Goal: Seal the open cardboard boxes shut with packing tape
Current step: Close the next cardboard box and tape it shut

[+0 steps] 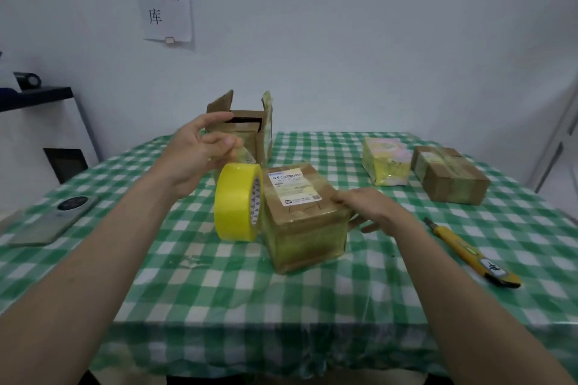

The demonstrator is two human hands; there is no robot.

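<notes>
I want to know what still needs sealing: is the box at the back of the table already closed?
No, the back box still has its flaps standing upright and a dark open gap at its top.

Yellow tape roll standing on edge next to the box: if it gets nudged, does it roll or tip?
The tape roll stands on its rim against the labelled box, so a push toward the left would probably roll it across the tablecloth. It looks wide, so tipping seems less likely. Its wrap looks glossy, possibly slippery.

Yellow tape roll (238, 201) stands on edge against the seemingly taped box (305, 217).
</notes>
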